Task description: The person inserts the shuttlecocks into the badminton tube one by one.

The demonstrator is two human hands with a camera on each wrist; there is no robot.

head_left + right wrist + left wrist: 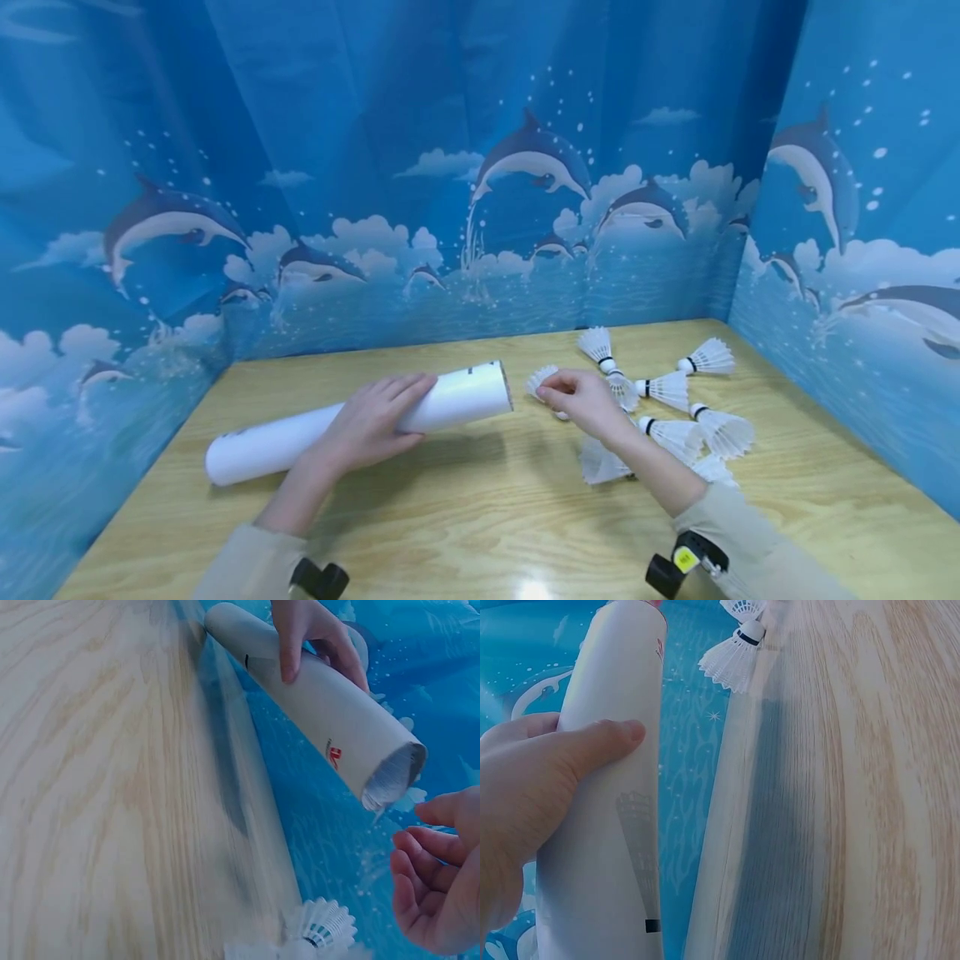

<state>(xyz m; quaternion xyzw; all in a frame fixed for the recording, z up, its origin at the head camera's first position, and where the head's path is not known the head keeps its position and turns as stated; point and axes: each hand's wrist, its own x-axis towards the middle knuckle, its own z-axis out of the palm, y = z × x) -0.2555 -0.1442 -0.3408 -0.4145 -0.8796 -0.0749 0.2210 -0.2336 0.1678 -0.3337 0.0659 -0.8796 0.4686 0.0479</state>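
My left hand [375,425] grips a white shuttlecock tube [465,398], fingers over its top and thumb along the near side. The tube slants, its open right end raised off the table. In the right wrist view, white feathers [386,780] show inside the tube's mouth. Close to that mouth is my right hand [592,404], its fingers loosely curled with a gap to the thumb [442,808] and nothing held. Just behind those fingers lies a shuttlecock [538,379], partly hidden by the hand in the head view.
Several white shuttlecocks [667,389] with black bands lie scattered on the right of the wooden table [450,533], some beneath the right forearm. A blue dolphin-print curtain [375,167] borders the table at the back and sides.
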